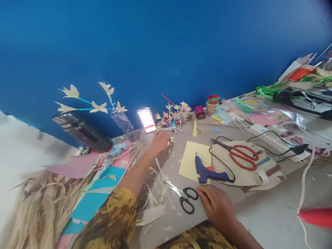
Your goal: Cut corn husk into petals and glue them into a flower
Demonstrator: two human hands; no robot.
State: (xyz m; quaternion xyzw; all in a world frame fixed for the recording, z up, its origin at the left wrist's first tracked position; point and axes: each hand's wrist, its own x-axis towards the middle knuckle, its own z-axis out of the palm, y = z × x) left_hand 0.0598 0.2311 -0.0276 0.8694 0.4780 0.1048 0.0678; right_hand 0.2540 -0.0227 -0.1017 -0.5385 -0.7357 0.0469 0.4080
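My left hand (160, 141) reaches across the table, fingers bent down beside a small pale petal piece (171, 140); whether it is gripped is unclear. Just beyond stands a cluster of pale husk flowers (171, 117) on blue stems. Near the table's front edge, my right hand (216, 204) is closed, thumb and fingers pressed together; anything inside is hidden. Next to it lie scissors with black handles (187, 205), blades pointing away to the left. A blue glue gun (207, 171) rests just above my right hand, partly on a yellow sheet (188, 157).
Red-handled scissors (243, 157) lie on folded cloth (269, 174). A power strip (277, 141) with cables is on the right. On the left are a dark flask (83, 131), a clear bottle (123, 121) holding flowers, blue paper (90, 200) and dry husks (38, 211).
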